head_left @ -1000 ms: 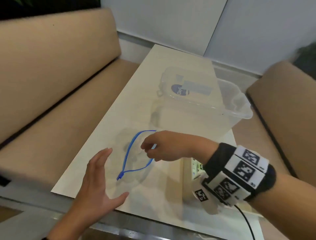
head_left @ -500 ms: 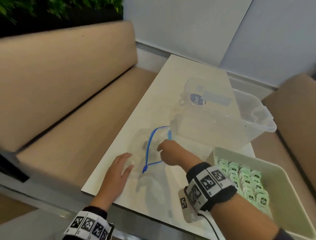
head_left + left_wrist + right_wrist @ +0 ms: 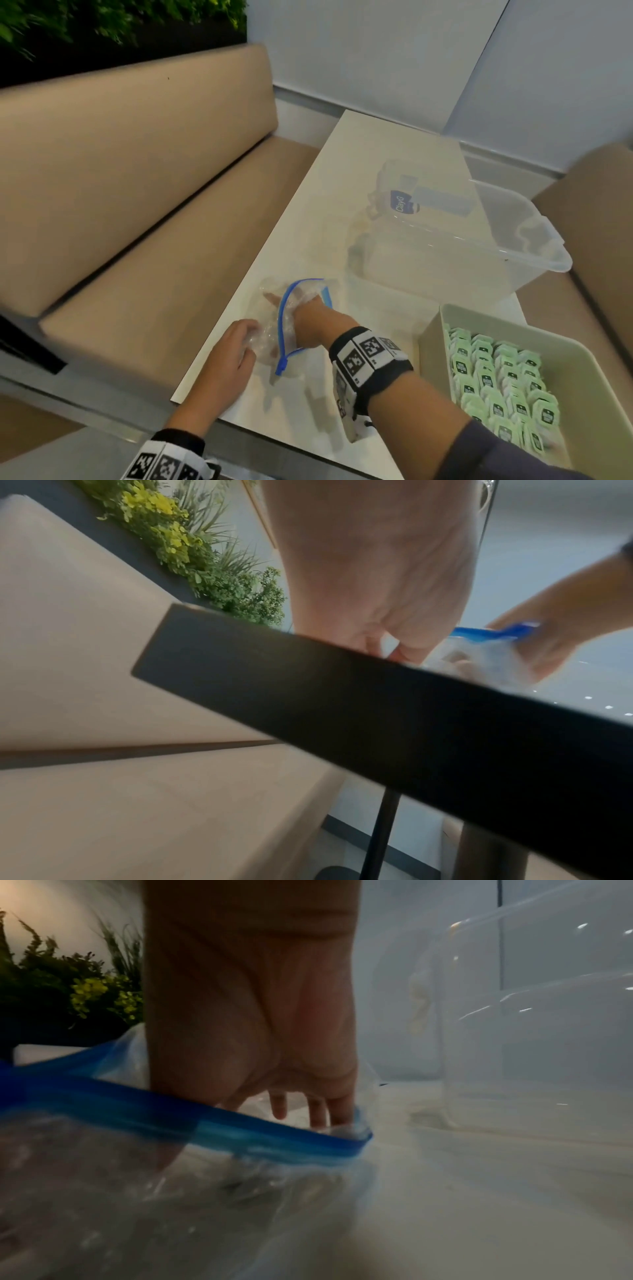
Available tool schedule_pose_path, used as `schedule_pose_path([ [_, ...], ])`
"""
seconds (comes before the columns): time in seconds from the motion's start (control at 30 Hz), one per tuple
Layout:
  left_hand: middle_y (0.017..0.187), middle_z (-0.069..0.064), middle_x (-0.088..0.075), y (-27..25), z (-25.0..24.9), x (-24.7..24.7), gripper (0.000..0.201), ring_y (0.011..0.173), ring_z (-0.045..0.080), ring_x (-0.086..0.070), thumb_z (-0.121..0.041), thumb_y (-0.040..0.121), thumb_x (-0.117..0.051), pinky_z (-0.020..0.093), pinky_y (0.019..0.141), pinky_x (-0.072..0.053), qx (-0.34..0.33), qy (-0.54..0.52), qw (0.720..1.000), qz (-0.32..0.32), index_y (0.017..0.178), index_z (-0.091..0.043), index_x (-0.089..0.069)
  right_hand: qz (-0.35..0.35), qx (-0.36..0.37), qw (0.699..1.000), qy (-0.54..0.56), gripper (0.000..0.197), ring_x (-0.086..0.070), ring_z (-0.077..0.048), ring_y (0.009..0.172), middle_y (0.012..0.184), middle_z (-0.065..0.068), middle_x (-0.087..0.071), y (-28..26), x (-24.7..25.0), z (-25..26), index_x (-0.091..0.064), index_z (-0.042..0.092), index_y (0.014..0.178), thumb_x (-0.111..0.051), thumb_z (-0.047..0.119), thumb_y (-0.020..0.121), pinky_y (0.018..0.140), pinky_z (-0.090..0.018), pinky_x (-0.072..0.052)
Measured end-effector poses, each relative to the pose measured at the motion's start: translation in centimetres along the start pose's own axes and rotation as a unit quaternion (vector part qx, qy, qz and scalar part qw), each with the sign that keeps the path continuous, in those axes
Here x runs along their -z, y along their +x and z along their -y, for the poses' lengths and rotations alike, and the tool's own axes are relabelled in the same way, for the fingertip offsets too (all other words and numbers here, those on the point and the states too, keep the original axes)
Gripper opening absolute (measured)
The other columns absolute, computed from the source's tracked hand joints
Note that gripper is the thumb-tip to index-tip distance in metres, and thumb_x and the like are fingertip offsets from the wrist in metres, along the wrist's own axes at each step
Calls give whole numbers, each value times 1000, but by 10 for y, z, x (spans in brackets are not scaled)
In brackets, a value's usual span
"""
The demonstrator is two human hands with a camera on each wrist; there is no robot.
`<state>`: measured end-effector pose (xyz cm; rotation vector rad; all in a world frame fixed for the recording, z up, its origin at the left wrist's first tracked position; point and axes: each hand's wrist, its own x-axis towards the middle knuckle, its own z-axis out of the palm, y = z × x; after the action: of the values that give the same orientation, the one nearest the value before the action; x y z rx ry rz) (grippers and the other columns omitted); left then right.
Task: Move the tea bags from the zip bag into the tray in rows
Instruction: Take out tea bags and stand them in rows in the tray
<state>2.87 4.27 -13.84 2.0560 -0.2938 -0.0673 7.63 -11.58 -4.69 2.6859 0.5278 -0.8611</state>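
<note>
The clear zip bag with a blue zipper strip lies crumpled on the pale table, its mouth wide. My right hand reaches in through the mouth; in the right wrist view its fingers lie straight inside the bag with nothing between them. No tea bag shows in the bag. My left hand curls its fingers on the bag's crumpled closed end, and the left wrist view shows that hand beside the bag. The pale green tray at lower right holds rows of green tea bags.
A large clear plastic tub stands on the table just beyond the bag and the tray. Beige benches run along both sides of the table. The table's near edge is close to my left wrist.
My right hand went from pinching the bag's zipper edge to reaching inside the bag. My left hand slid forward and took hold of the bag's end. The tray came into view.
</note>
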Motion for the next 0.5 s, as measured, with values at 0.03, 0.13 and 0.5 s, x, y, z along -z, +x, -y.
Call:
schedule_pose_path([
  [0.03,115,-9,-52,-2,-6,-1,53,114,15,-50,3,82,-56,28,94,-41,18,28,999,-22,117,-36,-45,16,-11,1000,6,75,-24,-36,139,150,-19,-29,4,0,4,1,12,150,-43,38,96,115,-48,-15],
  [0.13,106,-6,-48,-4,-20,-3,79,102,23,-50,-27,71,-72,34,82,-39,28,180,983,-27,140,-25,-32,52,-70,995,47,56,-31,-39,135,147,-23,-32,13,-12,7,-21,-2,145,-36,26,99,113,-47,-24],
  [0.5,120,-3,-44,5,-27,-8,102,109,19,-41,-73,67,-61,30,84,-32,116,443,888,55,150,-35,-15,-89,11,996,24,25,-40,-34,117,115,-20,-55,-2,-35,8,-58,0,102,-37,11,94,95,-40,-31],
])
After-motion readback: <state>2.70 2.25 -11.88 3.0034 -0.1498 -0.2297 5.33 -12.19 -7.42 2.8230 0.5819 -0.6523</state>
